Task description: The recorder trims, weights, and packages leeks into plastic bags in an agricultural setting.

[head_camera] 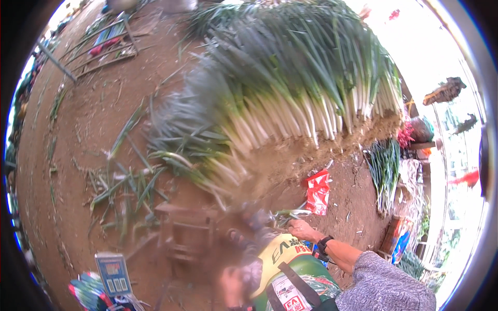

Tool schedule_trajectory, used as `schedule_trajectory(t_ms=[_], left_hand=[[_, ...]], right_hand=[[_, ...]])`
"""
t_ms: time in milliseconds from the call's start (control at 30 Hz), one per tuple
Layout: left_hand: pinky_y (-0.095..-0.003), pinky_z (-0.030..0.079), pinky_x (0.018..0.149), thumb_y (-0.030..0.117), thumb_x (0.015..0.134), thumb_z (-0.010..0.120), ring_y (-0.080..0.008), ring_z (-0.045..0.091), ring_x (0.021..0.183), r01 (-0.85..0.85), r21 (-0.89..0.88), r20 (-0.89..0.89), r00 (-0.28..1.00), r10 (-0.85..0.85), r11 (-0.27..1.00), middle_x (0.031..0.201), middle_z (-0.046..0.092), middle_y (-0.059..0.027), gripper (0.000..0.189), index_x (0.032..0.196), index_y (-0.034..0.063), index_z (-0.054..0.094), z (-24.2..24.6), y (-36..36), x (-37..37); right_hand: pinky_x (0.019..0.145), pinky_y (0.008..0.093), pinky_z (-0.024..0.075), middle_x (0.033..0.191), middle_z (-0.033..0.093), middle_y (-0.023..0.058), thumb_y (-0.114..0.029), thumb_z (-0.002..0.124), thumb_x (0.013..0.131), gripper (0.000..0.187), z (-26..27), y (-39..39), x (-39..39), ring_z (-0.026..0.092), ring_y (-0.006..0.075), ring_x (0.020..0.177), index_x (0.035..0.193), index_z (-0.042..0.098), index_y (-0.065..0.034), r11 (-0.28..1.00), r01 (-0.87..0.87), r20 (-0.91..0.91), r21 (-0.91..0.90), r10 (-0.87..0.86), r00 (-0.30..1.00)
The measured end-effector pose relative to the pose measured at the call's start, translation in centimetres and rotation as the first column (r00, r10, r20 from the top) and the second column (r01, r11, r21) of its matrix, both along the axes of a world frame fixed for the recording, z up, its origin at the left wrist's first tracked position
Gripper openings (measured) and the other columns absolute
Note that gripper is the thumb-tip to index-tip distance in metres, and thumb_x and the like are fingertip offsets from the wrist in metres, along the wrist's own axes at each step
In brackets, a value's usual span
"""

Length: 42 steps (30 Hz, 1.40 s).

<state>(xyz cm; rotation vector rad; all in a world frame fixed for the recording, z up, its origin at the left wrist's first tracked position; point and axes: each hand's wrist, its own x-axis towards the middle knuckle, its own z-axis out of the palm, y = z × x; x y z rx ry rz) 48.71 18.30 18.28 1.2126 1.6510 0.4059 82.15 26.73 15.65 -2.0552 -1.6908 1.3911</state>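
My right hand (305, 230), with a dark band on the wrist, is at the upper edge of a yellow and green printed apron (280, 248). Its fingers look curled, but whether they hold anything does not show. Just beyond it lie loose green onion stalks (293, 212) and a red plastic bag (318, 192). My left hand (232, 285) is badly blurred at the bottom, left of the apron, and its grip cannot be made out. Ahead, a large heap of long green onions (288, 89) spreads over the dirt floor, white root ends towards me.
A wooden stool (186, 233) stands left of my legs. Trimmed leaves (128, 190) litter the soil. At the lower left is a blue printed sign (113, 274) beside wrapped onions (87, 291). A wooden frame (105, 62) lies upper left; another onion bundle (385, 175) is at right.
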Motion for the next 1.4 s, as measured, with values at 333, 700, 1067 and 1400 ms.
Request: schedule_trajectory(t_ms=[333, 700, 1067, 1400], left_hand=[[-0.0368, 0.053, 0.079, 0.016, 0.091, 0.064, -0.0251, 0.064, 0.090, -0.293, -0.214, 0.304, 0.886, 0.349, 0.932, 0.100, 0.068, -0.0166, 0.028, 0.109, -0.0052, 0.063, -0.6, 3.6, -2.9], [-0.0317, 0.054, 0.071, 0.016, 0.089, 0.061, -0.0194, 0.067, 0.076, -0.139, -0.228, 0.077, 0.984, 0.160, 0.964, 0.090, 0.068, -0.0125, 0.029, 0.107, -0.0065, 0.064, -0.8, -1.4, -7.0], [-0.0435, 0.053, 0.070, 0.007, 0.072, 0.066, -0.0345, 0.065, 0.081, -0.103, -0.165, -0.013, 0.995, 0.102, 0.981, 0.089, 0.066, -0.0190, 0.010, 0.079, 0.0009, 0.068, -0.3, -4.0, -8.7], [-0.0448, 0.051, 0.075, 0.011, 0.071, 0.072, -0.0374, 0.063, 0.085, -0.175, -0.332, -0.007, 0.983, 0.183, 0.927, 0.090, 0.065, -0.0191, 0.014, 0.078, 0.0022, 0.065, 0.9, -0.7, -6.3]], right_hand=[[0.089, 0.0495, 0.0508, 0.108, 0.068, 0.0256, -0.028, 0.057, 0.089, 0.038, -1.5, -7.9, 0.9, 0.065, 0.0411, 0.100, 0.117, 0.065, -0.0040, 0.960, 0.041, 0.008, -0.276, -0.040, 0.999], [0.064, 0.0388, 0.0530, 0.076, 0.066, 0.0171, -0.029, 0.061, 0.090, 0.030, 1.1, -10.9, 1.5, 0.067, 0.0259, 0.068, 0.092, 0.067, 0.0005, 0.944, 0.237, -0.081, -0.228, -0.261, 0.962], [0.064, 0.0432, 0.0533, 0.083, 0.061, 0.0166, -0.012, 0.062, 0.078, 0.011, 0.7, -14.2, 2.2, 0.066, 0.0328, 0.076, 0.080, 0.064, -0.0015, 0.906, -0.387, 0.269, 0.171, 0.335, 0.903], [0.075, 0.0476, 0.0500, 0.086, 0.066, 0.0264, -0.052, 0.058, 0.093, 0.056, 1.1, -12.9, 3.3, 0.066, 0.0421, 0.086, 0.089, 0.065, 0.0039, 0.908, 0.273, -0.068, -0.317, -0.309, 0.949]])
